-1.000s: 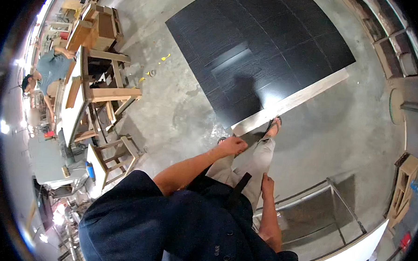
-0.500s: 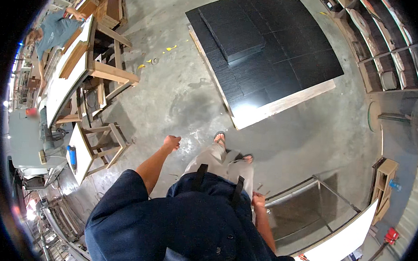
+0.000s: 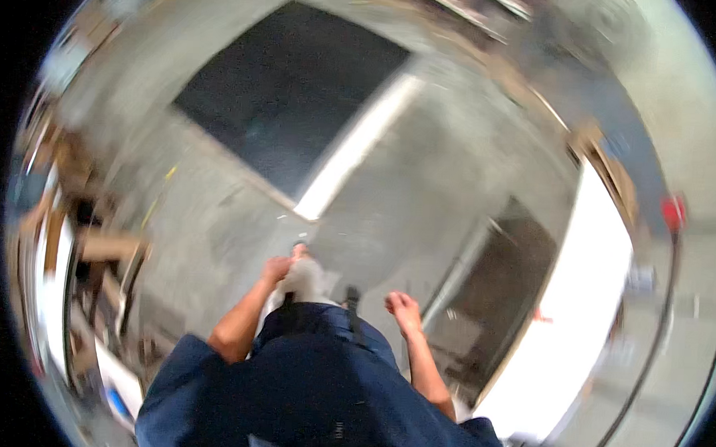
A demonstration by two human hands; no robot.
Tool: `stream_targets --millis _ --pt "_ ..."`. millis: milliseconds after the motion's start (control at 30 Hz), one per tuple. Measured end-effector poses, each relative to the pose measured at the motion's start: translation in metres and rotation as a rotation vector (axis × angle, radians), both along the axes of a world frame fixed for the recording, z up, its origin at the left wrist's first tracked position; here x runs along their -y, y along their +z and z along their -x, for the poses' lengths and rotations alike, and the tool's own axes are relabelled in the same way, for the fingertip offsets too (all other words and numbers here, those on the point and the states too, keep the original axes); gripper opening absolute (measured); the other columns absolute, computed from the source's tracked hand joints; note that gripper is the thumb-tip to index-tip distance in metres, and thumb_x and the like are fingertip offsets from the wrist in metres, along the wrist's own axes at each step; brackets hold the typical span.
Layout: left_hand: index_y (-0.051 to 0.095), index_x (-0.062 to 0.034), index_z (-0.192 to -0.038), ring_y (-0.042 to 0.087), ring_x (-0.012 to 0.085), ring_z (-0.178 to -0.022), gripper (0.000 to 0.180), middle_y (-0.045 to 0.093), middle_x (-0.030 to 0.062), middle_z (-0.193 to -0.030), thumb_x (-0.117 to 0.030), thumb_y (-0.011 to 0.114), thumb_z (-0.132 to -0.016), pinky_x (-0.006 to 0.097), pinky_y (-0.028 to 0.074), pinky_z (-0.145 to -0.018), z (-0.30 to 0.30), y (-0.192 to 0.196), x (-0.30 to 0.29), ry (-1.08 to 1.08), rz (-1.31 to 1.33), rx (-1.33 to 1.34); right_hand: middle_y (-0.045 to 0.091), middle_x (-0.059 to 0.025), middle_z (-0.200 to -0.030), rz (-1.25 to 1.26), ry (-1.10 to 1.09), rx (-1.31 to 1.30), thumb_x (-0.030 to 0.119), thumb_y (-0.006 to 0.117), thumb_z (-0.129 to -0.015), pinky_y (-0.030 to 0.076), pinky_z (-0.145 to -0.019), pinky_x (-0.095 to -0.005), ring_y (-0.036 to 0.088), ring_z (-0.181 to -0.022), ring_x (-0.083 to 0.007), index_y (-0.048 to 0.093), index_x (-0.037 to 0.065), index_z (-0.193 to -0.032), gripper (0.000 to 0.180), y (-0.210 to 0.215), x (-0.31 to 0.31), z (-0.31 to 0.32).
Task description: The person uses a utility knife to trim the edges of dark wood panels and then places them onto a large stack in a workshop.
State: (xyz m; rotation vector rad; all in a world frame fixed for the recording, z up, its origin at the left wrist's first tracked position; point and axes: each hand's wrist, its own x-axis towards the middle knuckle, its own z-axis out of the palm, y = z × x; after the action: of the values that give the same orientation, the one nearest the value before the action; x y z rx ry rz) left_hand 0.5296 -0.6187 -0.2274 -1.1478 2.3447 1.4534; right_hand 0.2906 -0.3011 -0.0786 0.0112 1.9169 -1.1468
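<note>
Shirt cloth, dark blue (image 3: 311, 389), takes up the lower middle, closest to the camera. From its left sleeve comes the left hand (image 3: 276, 269), beside one pale trouser leg (image 3: 307, 284) and near the foot beyond it. Its fingers look curled and nothing shows in them, but the blur is too strong to tell whether they are clenched or slack. The right hand (image 3: 402, 305) hangs clear of the body, also curled, with nothing visible in it; how tightly it is closed I cannot tell.

Just right of that hand stands a metal frame (image 3: 455, 284), and past it a long white tabletop (image 3: 574, 305) with a small red thing (image 3: 540, 315) on it. At lower left, a blue object (image 3: 117, 402) lies on another pale top.

Farther ahead, well apart from both hands, a black sheet (image 3: 293, 93) lies on a pale board (image 3: 361, 144) on the concrete floor (image 3: 424, 178). By the look of it, the covering is in place over most of the board, while a strip along its right edge is left bare; the blur hides any finer unfinished detail. A yellow scrap (image 3: 171, 172) lies left of the board. Beyond everything, shelves (image 3: 455, 12) smear along the top.
</note>
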Motion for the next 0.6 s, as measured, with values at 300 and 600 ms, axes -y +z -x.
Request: stream_targets --millis 300,600 --pt "0.063 -0.0061 -0.076 0.053 0.0116 -0.052 0.022 0.058 0.0023 -0.064 -0.023 0.062 -0.090 0.024 0.041 -0.046 0.105 0.079 -0.095 0.177 -0.679 0.060 0.068 -0.0111 -0.092 -0.029 -0.463 -0.602 0.024 0.059 -0.091 0.049 -0.078 -0.0276 0.063 -0.084 -0.0138 0.062 -0.003 -0.113 0.035 0.078 -0.138 -0.047" --pt "0.065 -0.0023 -0.093 0.063 0.0168 -0.069 0.020 0.066 0.0072 -0.079 -0.022 0.062 -0.090 0.030 0.053 -0.064 0.211 0.114 -0.218 -0.354 -0.643 0.167 0.066 -0.0079 -0.095 0.165 -1.531 -0.689 0.025 0.063 -0.091 0.050 -0.075 -0.0275 0.061 -0.084 -0.0141 0.059 -0.002 -0.117 0.037 0.104 -0.306 -0.104"
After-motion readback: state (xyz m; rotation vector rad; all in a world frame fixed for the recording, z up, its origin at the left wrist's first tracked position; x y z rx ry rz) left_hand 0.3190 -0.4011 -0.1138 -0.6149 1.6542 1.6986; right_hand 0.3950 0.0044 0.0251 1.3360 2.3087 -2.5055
